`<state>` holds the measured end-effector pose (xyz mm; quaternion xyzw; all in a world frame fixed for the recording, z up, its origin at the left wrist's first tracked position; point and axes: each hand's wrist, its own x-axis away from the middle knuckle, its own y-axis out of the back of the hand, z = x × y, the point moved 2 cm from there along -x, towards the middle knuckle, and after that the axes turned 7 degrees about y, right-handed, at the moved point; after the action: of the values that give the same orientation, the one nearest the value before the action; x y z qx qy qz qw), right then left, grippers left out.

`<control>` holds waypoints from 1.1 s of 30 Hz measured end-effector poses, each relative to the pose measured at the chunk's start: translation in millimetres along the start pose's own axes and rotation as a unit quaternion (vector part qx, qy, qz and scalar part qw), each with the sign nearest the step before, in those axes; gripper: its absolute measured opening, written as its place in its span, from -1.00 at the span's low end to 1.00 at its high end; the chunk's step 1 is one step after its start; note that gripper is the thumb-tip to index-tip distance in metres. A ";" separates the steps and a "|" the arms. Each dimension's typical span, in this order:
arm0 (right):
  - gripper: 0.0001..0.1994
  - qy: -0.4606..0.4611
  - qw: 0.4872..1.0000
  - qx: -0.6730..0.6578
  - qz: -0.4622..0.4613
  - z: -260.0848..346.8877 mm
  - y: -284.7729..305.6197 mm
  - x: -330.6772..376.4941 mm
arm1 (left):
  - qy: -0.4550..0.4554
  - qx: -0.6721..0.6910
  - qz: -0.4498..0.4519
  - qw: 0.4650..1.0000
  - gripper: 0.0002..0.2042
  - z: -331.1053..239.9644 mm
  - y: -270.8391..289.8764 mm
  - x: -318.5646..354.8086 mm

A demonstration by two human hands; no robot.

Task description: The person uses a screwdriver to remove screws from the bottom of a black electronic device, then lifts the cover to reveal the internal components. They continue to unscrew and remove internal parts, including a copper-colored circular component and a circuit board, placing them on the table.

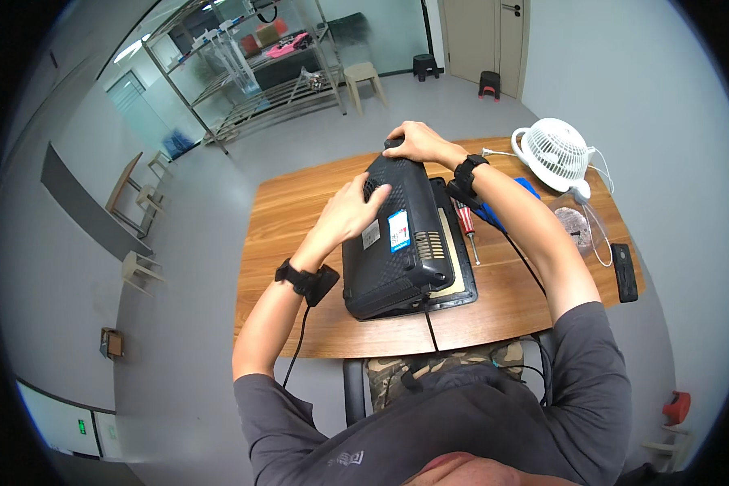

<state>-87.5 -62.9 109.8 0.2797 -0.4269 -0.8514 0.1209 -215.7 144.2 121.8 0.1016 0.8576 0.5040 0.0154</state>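
A black plastic appliance housing (405,186) with vent slots, a round grille, a silver label and a blue-and-white sticker stands tilted before me. It leans over a flat black-rimmed panel (462,283) with a beige face, which lies on the table beneath it. My left hand (352,211) rests on the housing's left part beside the grille, thumb and fingers apart. At the far end, my right hand (421,144) curls its fingers over the housing's corner. Right of the panel lies a red-handled screwdriver (467,227), close to my right forearm. Black bands with small boxes circle both wrists.
On the wooden table (287,219), a white fan (555,154) stands at the far right. Near it are a clear round container (573,227) and a black oblong object (624,273). Thin cables run from my wrists. A metal rack (251,81) and stools stand beyond.
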 end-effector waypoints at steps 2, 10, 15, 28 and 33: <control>-0.43 -0.004 1.000 -0.001 -0.010 4.3 -4.4 -10.5 | -0.013 -0.038 -0.023 0.999 -0.14 -20.9 5.1 -2.8; -0.46 -0.034 0.997 0.035 0.068 52.2 -0.4 -41.9 | 0.030 -0.138 0.073 0.987 0.27 -52.4 21.7 -19.2; -0.48 -0.019 0.993 0.048 0.106 64.4 -4.3 -57.6 | 0.079 -0.038 0.117 0.989 0.16 -49.9 43.8 -9.5; -0.34 -0.035 0.989 -0.103 0.102 19.1 -94.2 -38.1 | 0.144 0.047 0.028 0.988 -0.19 37.5 117.9 22.8; -0.28 -0.044 0.982 -0.061 0.174 16.0 -163.9 10.0 | 0.177 0.072 0.055 0.980 -0.37 67.9 136.9 33.3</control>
<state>-99.6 42.5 -16.5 0.1552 -0.4209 -0.8535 0.2650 -217.8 273.5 209.7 0.0584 0.8739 0.4512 -0.1713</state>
